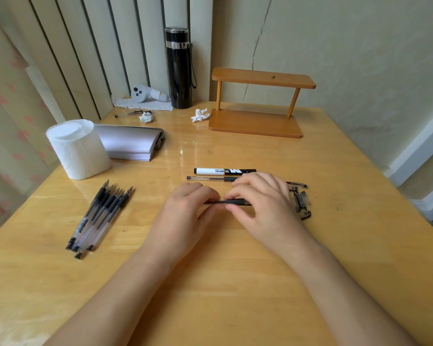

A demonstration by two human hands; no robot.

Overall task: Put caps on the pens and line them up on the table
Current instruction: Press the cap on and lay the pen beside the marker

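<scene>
My left hand (185, 211) and my right hand (260, 201) meet at the table's middle, both gripping one black gel pen (233, 202) held level between them. Whether a cap sits on its right end is hidden by my right fingers. Just beyond lie a white-and-black marker (223, 171) and a clear gel pen (210, 179), side by side. Several uncapped gel pens (100, 216) lie bunched at the left, tips pointing away. Several loose clear caps (301, 203) lie to the right of my right hand.
A toilet paper roll (78, 148) and a grey notebook (130, 143) stand at the back left. A black flask (178, 68), a wooden shelf (258, 103), crumpled tissues (200, 115), a white controller (145, 94) and another pen (128, 114) are at the far edge.
</scene>
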